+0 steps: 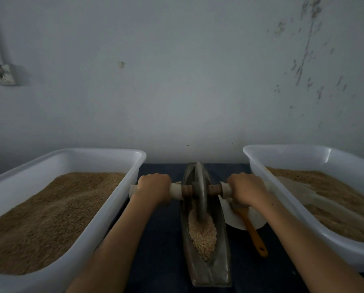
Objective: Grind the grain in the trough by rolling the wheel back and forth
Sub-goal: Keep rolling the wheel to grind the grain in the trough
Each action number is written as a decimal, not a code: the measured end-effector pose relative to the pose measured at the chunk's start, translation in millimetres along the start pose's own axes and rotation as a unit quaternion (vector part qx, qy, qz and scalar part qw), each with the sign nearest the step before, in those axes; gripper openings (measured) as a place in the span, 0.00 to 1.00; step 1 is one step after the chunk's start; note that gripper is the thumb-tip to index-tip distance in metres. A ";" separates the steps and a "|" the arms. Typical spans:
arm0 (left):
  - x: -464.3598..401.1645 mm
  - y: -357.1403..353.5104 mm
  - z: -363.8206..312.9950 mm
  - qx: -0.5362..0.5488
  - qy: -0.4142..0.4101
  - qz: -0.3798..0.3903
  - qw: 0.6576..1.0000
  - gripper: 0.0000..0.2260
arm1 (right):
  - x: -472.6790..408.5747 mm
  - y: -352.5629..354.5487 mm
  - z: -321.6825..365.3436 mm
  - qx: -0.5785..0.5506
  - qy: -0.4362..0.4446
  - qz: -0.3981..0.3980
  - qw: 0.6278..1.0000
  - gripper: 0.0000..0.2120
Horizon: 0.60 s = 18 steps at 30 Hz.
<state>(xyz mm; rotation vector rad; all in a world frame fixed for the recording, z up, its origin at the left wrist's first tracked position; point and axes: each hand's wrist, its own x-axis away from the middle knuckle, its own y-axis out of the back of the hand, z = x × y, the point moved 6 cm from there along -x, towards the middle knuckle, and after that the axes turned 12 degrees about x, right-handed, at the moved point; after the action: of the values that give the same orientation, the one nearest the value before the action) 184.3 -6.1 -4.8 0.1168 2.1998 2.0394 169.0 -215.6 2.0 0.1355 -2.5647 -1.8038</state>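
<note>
Gripping the axle ends, the left hand (153,187) and right hand (247,188) flanked the wheel (200,191), upright toward the far end of the trough (223,250); grain (202,233) lay nearer, along its length.

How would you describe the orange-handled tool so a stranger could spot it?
Find the large white plastic tub on the right. Between it and the grey metal trough lies a white plate; the orange-handled brush rests across it, the only bright orange thing.

dim, bluish light | soft focus | wide-angle bending at edges
</note>
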 end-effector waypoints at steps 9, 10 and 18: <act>1.8 -13.9 5.3 0.072 0.016 0.178 0.981 0.09 | 11.4 -9.3 1.9 -0.036 0.049 0.215 0.975 0.13; 0.7 -15.4 6.2 0.073 0.017 0.177 0.981 0.09 | 10.3 -8.5 2.4 -0.033 0.046 0.202 0.978 0.11; -6.1 -6.5 8.1 0.045 0.018 0.008 0.999 0.15 | 7.0 12.9 5.2 -0.012 -0.021 -0.053 0.998 0.06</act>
<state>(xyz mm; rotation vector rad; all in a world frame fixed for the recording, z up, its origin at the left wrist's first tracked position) 191.9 0.4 -11.5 0.1080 2.3196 1.9663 160.9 -206.8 12.0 0.2404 -2.6100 -1.8920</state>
